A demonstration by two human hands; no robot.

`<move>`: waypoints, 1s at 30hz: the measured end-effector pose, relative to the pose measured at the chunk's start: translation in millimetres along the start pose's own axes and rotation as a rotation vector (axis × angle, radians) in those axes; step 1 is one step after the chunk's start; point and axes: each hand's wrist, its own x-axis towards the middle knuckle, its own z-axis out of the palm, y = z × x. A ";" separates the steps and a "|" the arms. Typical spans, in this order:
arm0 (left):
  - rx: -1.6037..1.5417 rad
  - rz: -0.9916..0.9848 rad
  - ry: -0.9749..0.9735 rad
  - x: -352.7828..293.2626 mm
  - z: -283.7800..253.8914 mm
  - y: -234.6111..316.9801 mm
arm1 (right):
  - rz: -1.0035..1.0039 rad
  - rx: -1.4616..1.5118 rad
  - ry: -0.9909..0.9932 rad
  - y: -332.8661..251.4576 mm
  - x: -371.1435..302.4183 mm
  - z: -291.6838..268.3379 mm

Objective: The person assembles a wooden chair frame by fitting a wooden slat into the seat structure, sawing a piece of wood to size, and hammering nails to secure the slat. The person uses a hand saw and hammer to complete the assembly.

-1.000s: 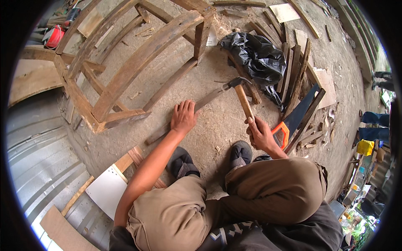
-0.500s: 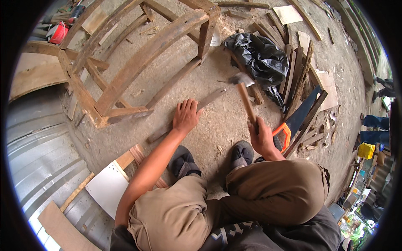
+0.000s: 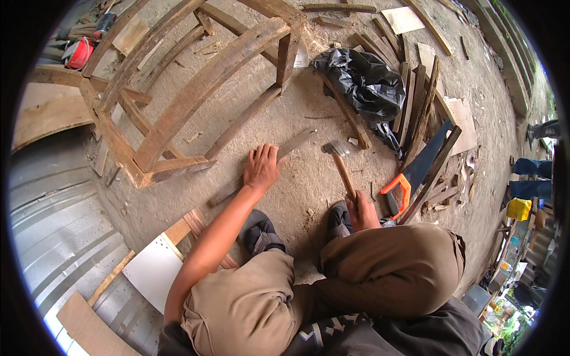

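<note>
My left hand point(image 3: 262, 169) is closed over the middle of a narrow wooden strip point(image 3: 297, 141), which lies slantwise on the ground. At the strip's far end is a small bright spot, too small to make out. To the right, my right hand point(image 3: 363, 212) grips a claw hammer point(image 3: 342, 171) by the lower part of its wooden handle. The hammer's metal head is a little right of the strip's far end, apart from it. A handsaw point(image 3: 423, 160) with an orange and black handle lies beside my right hand, its blade pointing away.
A wooden frame point(image 3: 208, 89) stands at the far left. Beyond the hammer lie a black plastic bag point(image 3: 362, 83) and several loose wood pieces point(image 3: 427, 107). Metal sheeting point(image 3: 65, 219) and a white board point(image 3: 153, 270) are at the near left. A person's legs point(image 3: 531, 181) show at the right edge.
The hammer in my right hand has come down and nearer to me, its head now lower and no longer smeared by motion. My left hand stays on the wooden strip.
</note>
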 end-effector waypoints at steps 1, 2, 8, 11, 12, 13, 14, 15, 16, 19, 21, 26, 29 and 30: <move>-0.007 -0.004 -0.008 0.7 -1.6 1.1 | -0.004 0.000 -0.019 2.0 3.3 -0.5; 0.009 0.001 0.008 0.8 -2.0 0.4 | -0.017 -0.010 0.007 -2.5 9.9 -3.3; 0.064 0.025 0.049 -5.9 8.2 -5.2 | -0.205 0.293 0.238 -34.7 48.4 -16.1; 0.058 0.010 0.005 -2.9 7.0 -3.2 | -0.278 0.212 0.216 -12.5 47.1 2.4; 0.067 0.008 -0.013 -1.6 5.6 -1.1 | -0.165 -0.004 0.078 -9.1 43.2 0.3; 0.076 0.007 -0.031 -0.2 4.2 0.8 | 0.001 -0.060 -0.089 12.3 36.9 3.0; 0.065 -0.006 -0.044 -4.1 3.6 -1.5 | 0.005 -0.047 -0.084 12.8 26.1 3.0; 0.053 -0.015 -0.051 -3.9 2.7 -2.4 | 0.007 -0.038 -0.073 12.1 17.7 2.4; 0.040 -0.024 -0.059 -2.5 2.0 -3.7 | 0.015 -0.017 -0.053 11.1 11.3 4.9; 0.024 -0.014 -0.053 1.1 -1.1 1.2 | 0.031 0.032 0.002 10.4 -4.2 6.7; 0.027 -0.014 -0.032 0.2 -1.2 0.5 | -0.021 0.068 0.026 2.5 6.2 5.6; 0.053 0.007 0.054 -6.8 5.7 -6.0 | -0.265 0.254 0.150 -34.9 45.7 -20.4; 0.015 0.025 0.057 4.2 0.3 4.1 | -0.365 0.298 0.208 -43.1 55.4 -22.2; 0.013 0.022 0.048 2.3 0.0 2.5 | -0.391 0.191 0.190 -29.0 53.5 -10.8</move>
